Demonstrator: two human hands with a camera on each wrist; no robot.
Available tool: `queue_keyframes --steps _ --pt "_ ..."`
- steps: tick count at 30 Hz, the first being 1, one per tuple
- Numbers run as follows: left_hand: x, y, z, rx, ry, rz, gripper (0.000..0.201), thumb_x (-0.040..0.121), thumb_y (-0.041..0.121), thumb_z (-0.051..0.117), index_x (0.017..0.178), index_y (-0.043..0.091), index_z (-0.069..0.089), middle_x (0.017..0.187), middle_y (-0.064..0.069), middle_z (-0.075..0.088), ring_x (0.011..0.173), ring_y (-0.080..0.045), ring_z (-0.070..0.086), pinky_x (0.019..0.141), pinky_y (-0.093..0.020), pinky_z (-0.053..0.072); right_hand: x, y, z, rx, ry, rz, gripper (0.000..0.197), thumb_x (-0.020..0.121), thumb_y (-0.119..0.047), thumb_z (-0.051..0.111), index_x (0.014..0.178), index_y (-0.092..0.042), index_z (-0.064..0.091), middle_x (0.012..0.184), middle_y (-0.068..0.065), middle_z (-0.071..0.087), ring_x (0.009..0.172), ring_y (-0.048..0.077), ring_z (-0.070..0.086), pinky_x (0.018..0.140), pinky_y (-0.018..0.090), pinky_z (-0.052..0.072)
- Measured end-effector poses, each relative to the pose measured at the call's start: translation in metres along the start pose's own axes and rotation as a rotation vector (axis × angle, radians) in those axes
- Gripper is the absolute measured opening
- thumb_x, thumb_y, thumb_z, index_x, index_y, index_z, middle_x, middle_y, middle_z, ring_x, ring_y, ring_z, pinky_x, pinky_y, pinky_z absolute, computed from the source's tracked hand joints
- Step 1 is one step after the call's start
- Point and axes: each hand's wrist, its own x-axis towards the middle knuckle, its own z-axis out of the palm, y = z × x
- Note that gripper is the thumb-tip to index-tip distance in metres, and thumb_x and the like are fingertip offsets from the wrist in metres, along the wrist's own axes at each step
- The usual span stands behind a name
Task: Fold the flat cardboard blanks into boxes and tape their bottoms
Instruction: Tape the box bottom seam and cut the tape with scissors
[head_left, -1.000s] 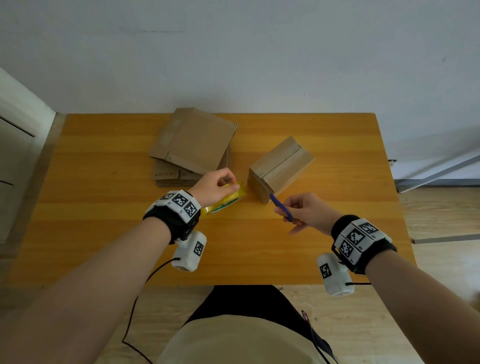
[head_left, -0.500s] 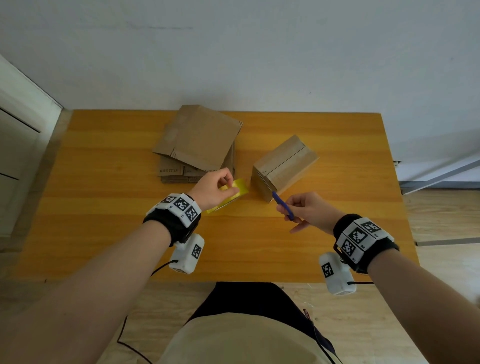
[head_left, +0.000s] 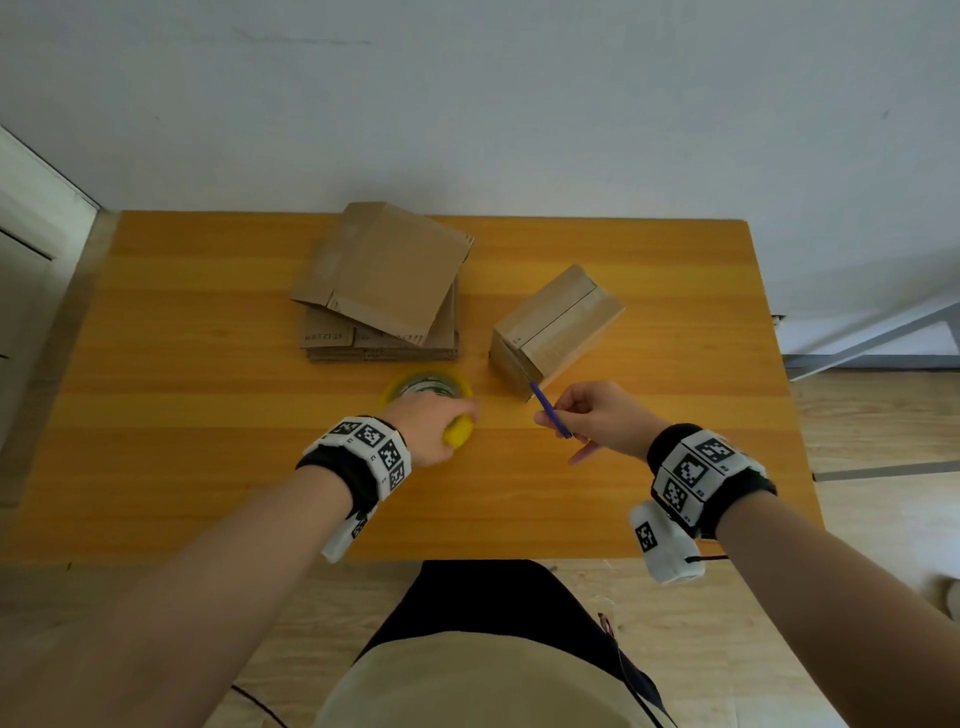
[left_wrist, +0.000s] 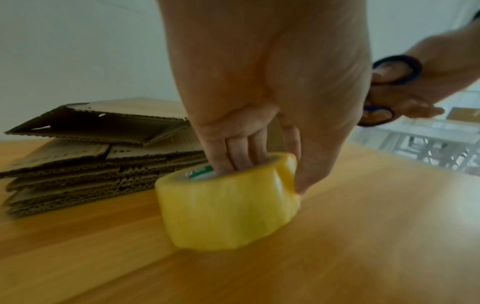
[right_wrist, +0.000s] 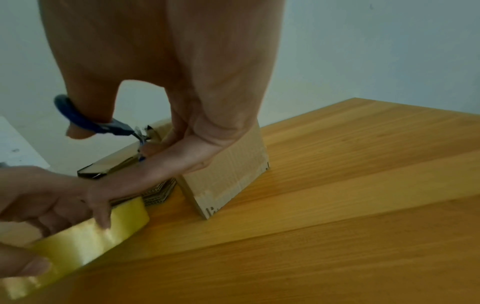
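My left hand (head_left: 447, 422) grips a yellow tape roll (head_left: 427, 387), fingers inside its core and thumb on the outer rim; the roll (left_wrist: 228, 205) is tilted, with its lower edge at the wooden table (head_left: 208, 415). My right hand (head_left: 563, 415) holds blue-handled scissors (head_left: 546, 409), which point at the near corner of a folded cardboard box (head_left: 556, 325). The box (right_wrist: 228, 174) has tape along its seam and stands on the table. A stack of flat cardboard blanks (head_left: 382, 291) lies behind the tape roll.
A white wall runs right behind the table's far edge. A grey metal frame (head_left: 872, 338) stands to the right of the table, and a white door or cabinet (head_left: 31, 249) to the left. The table's front half shows bare wood.
My left hand has lowered the tape roll towards the table and turned it flatter, so its open core now faces up. My right hand with the scissors has hardly moved.
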Motion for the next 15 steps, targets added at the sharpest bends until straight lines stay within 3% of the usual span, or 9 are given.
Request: queue_keyframes --steps 5,11,13,15 --pt "0.007 -0.004 0.012 0.111 -0.011 -0.01 0.036 0.089 0.025 0.055 0.121 0.039 0.046 0.105 -0.001 0.063 0.091 -0.021 0.061 0.073 -0.037 0.055 0.002 0.001 0.003 -0.104 0.01 -0.017 0.027 0.084 -0.031 0.071 0.085 -0.007 0.059 0.076 0.004 0.058 0.062 0.013 0.058 0.063 0.04 0.06" --pt "0.015 -0.004 0.019 0.04 -0.067 -0.025 0.042 0.092 0.022 0.051 0.128 0.04 0.042 0.115 -0.001 0.06 0.086 -0.021 0.062 0.067 -0.035 0.056 0.005 0.0 0.004 -0.187 -0.002 -0.005 0.037 0.081 -0.036 0.072 0.093 -0.005 0.057 0.085 0.004 0.061 0.07 0.019 0.063 0.063 0.044 0.06" --pt "0.014 -0.004 0.017 -0.008 -0.022 -0.04 0.039 0.092 0.025 0.051 0.127 0.038 0.043 0.113 0.0 0.061 0.087 -0.02 0.063 0.067 -0.038 0.057 0.006 0.001 0.004 -0.199 0.004 -0.01 0.035 0.082 -0.035 0.072 0.092 -0.005 0.057 0.084 0.004 0.062 0.069 0.019 0.063 0.062 0.045 0.059" --pt "0.014 -0.003 0.011 -0.102 0.121 -0.058 0.035 0.092 0.023 0.052 0.125 0.028 0.043 0.106 0.0 0.063 0.083 -0.018 0.064 0.066 -0.04 0.057 0.007 0.001 0.002 -0.201 0.014 -0.007 0.035 0.082 -0.036 0.072 0.092 -0.005 0.058 0.085 0.005 0.062 0.071 0.021 0.064 0.062 0.045 0.059"
